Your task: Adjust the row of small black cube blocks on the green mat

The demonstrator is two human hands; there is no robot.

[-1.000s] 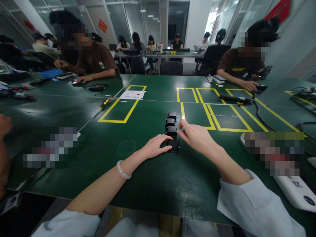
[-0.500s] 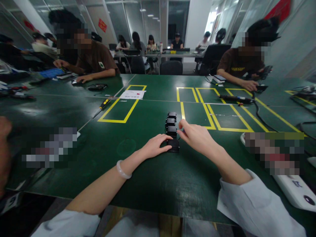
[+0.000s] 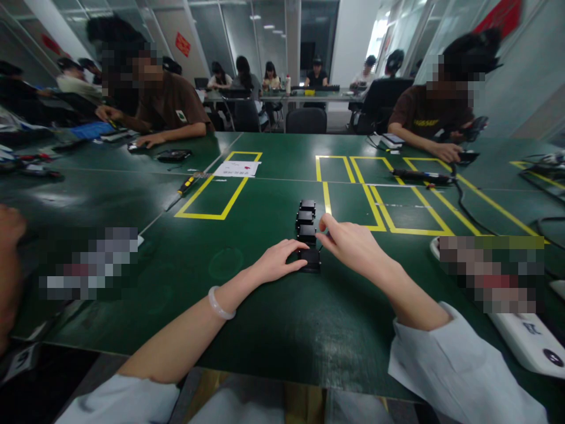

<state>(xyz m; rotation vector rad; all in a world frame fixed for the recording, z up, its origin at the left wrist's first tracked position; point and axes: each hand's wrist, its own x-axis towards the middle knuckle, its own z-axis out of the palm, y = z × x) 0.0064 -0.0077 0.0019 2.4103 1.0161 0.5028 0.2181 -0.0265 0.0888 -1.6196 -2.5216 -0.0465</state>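
Several small black blocks with pin-like bits at their corners stand in a row on the green table [image 3: 265, 330]. The nearest black block [image 3: 311, 259] lies between the thumb and forefinger of my left hand [image 3: 279, 261], which hold it from its left side. Right behind it is another black block [image 3: 307, 234]. My right hand [image 3: 351, 242] is closed in a pinch at the right edge of the row, just above the nearest block's far right corner. A thin dark tip shows below those fingers; what they hold is mostly hidden.
Yellow tape outlines [image 3: 200, 217] mark the table, with a paper sheet [image 3: 237, 169] and a yellow-black screwdriver [image 3: 186, 186] at left. A white device [image 3: 525, 338] lies at right. A black cylindrical tool [image 3: 421, 177] with a cable lies farther back. Two people work across the table.
Both my hands and the black blocks stay almost in place. At the left edge, another person's hand has shifted slightly to the right.
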